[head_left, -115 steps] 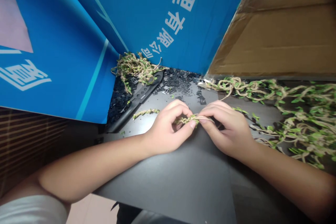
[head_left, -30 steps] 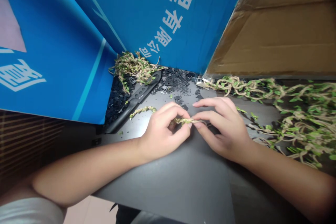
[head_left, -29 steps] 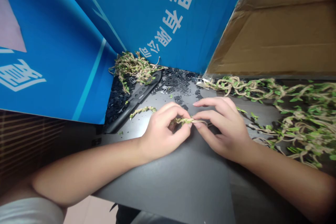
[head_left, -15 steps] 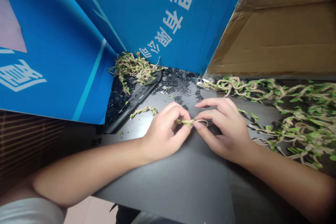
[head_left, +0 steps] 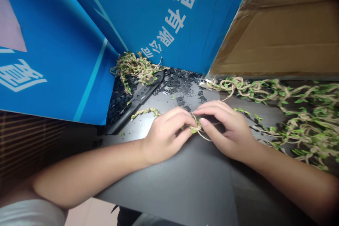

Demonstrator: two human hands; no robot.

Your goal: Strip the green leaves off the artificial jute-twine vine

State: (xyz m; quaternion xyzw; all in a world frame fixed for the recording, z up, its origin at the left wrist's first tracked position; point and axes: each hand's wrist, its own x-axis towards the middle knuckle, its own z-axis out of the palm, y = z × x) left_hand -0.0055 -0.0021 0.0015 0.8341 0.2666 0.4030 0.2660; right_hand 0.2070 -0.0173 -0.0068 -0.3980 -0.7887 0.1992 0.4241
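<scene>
My left hand [head_left: 169,134] pinches a braided twine cord with small green leaves [head_left: 145,112]; its finished tail curves out to the left over the grey tabletop. Loose tan strands come out of the braid between the two hands, one looping down below the fingertips. Close by on the right, my right hand [head_left: 225,127] has its thumb and fingers at these strands, gripping part of the cord by the braid. Exactly which strand sits under the right fingertips is partly hidden.
A black knife-like tool [head_left: 140,99] lies slantwise at left, among small dark plastic bits [head_left: 180,81]. Behind it sits a pile of leafy twine [head_left: 136,67]. More leafy twine [head_left: 299,120] spreads at right. Blue boards [head_left: 159,10] and brown cardboard [head_left: 280,31] wall the back.
My right fingers have closed in on the left hand and curled over the strands. A strand that ran rightward now loops below the fingertips. The left hand has shifted slightly right.
</scene>
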